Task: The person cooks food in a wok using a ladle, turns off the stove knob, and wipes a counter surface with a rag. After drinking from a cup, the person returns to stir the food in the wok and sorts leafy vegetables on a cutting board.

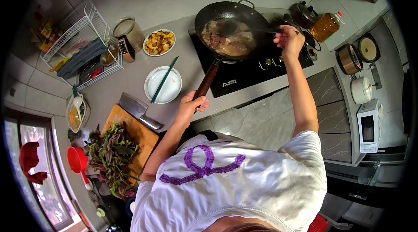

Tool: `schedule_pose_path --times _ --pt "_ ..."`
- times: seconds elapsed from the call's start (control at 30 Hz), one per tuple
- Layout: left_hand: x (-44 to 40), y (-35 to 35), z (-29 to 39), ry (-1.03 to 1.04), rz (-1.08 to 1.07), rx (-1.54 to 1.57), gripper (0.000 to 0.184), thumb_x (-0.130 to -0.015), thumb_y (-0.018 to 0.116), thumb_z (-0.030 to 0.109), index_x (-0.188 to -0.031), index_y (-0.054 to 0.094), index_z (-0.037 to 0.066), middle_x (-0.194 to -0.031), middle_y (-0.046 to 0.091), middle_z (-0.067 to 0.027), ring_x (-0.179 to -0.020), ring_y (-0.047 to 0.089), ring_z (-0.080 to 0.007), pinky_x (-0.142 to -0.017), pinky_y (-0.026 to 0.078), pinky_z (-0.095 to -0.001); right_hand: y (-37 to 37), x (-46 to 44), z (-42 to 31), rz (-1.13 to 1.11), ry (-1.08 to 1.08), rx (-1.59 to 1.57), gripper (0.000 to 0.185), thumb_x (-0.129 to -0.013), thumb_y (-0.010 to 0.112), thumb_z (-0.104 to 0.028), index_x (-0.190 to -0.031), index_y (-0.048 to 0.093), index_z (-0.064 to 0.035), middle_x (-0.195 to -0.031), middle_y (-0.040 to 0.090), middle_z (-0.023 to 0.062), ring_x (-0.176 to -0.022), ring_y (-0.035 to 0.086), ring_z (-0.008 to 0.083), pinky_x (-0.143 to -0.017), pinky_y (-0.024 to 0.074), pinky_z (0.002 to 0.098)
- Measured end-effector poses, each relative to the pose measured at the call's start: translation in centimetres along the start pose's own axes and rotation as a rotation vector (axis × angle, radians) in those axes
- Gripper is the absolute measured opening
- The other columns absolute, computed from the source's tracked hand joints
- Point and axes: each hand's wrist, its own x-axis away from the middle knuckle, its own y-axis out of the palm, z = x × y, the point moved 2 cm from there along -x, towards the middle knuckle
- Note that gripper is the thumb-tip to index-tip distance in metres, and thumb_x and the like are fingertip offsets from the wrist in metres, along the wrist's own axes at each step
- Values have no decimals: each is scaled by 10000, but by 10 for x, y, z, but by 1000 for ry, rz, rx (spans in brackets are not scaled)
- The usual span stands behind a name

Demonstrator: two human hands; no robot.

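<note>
A black wok (237,11) sits on the left part of the black gas stove (235,85), with sliced meat in brownish liquid (237,45) inside. My left hand (191,106) is wrapped round the wok's wooden handle (206,83). Above the stove's knobs, my right hand (289,40) grips a dark ladle (257,29) whose bowl rests over the meat. To the left of the wok stand a white bowl (152,85) with a green stick or chopsticks (165,79) across it and a plate of cooked yellow food (160,42).
A cleaver (134,105) lies by the cutting board (146,138) with leafy greens (115,156). A wire rack (93,23) and glass jar (129,31) stand at the back left. An oil bottle (325,27) and dark pot (303,13) are right of the wok.
</note>
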Motion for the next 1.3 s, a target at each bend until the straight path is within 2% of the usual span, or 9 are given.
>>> schedule_pose_path --times 0.2,0.33,0.7,0.77,0.83,0.97,1.03,1.17,1.3 --pt "0 1 0 1 -1 -2 293 -811 554 201 -1020 484 8 -876 594 -108 -746 589 -163 -633 456 -252 7 19 -33 -176 -73 246 188 -760 497 -133 -788 583 32 -560 556 106 -384 519 150 -333 357 213" --pt "0 2 2 0 3 5 298 -807 559 202 -1020 482 8 -873 594 -107 -741 589 -161 -633 459 -252 21 23 -29 -230 2 206 180 -755 508 -130 -788 582 31 -559 553 98 -389 521 144 -332 353 211" --pt "1 1 2 -2 3 0 335 -806 562 220 -1042 471 1 -878 589 -108 -742 589 -164 -634 460 -251 18 -4 18 47 90 -118 184 -781 441 -106 -789 533 53 -626 561 157 -467 582 215 -370 444 264" --pt "2 3 3 -4 0 1 340 -806 562 224 -1045 471 1 -879 588 -108 -743 588 -164 -636 459 -250 15 -6 21 55 60 -117 185 -784 438 -105 -794 534 54 -631 561 158 -468 581 215 -374 447 265" --pt "3 4 5 8 36 26 224 -800 562 193 -929 515 16 -822 591 -79 -698 583 -143 -594 445 -242 12 -6 20 64 30 -116 187 -787 435 -103 -798 535 54 -636 562 159 -469 581 215 -378 450 267" --pt "2 3 3 14 29 27 228 -801 562 196 -933 514 16 -823 591 -82 -701 584 -145 -594 445 -243 10 2 9 13 -42 -10 188 -794 443 -108 -815 548 47 -637 564 144 -466 579 203 -374 440 258" --pt "1 1 1 -2 -6 -8 346 -806 563 241 -1042 474 4 -882 588 -107 -746 587 -162 -639 457 -253 10 4 7 -1 -58 34 189 -797 450 -112 -824 554 44 -638 566 138 -466 578 196 -372 436 255" --pt "2 2 3 1 -10 -12 349 -805 564 245 -1040 472 5 -883 589 -108 -747 588 -161 -639 457 -253 11 6 9 -30 -112 86 204 -809 494 -144 -861 565 40 -629 567 109 -465 572 172 -372 427 237" --pt "3 4 5 14 23 23 242 -801 564 198 -944 508 11 -833 593 -92 -706 585 -149 -595 445 -245 18 13 2 -34 -204 185 210 -813 516 -153 -878 571 39 -621 563 92 -465 568 160 -375 423 222"
